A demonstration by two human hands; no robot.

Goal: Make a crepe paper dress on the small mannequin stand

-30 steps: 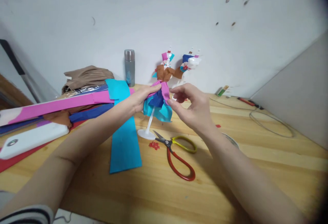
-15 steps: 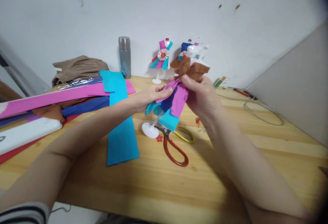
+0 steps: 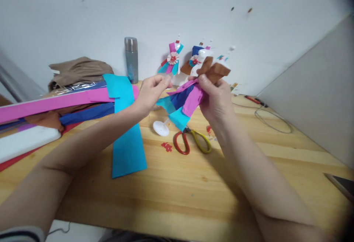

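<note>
My right hand point(image 3: 217, 96) pinches the waist of a small doll-like stand dressed in crepe paper point(image 3: 193, 100), with brown on top and pink, dark blue and turquoise strips below. Its round white base point(image 3: 161, 128) tilts over the wooden table. To the left of the strips, my left hand point(image 3: 155, 90) is closed, thumb against fingers; whether something tiny is between them cannot be made out. Scissors point(image 3: 190, 138) with one red and one yellow handle lie under the paper dress, beside small red paper flowers point(image 3: 167, 146).
Dressed mini stands point(image 3: 173, 58) and a grey flask point(image 3: 131, 61) stand by the wall. Left lie a turquoise paper strip point(image 3: 128, 153), pink paper point(image 3: 69, 102), a white object point(image 3: 30, 142) and brown cloth point(image 3: 83, 70). A cable point(image 3: 272, 125) lies right; a dark blade-like object point(image 3: 341, 185) shows at the right edge.
My left hand has let go of the pink strip and moved up and left. The scissors' handles have shifted and lie wider apart. The view has moved slightly.
</note>
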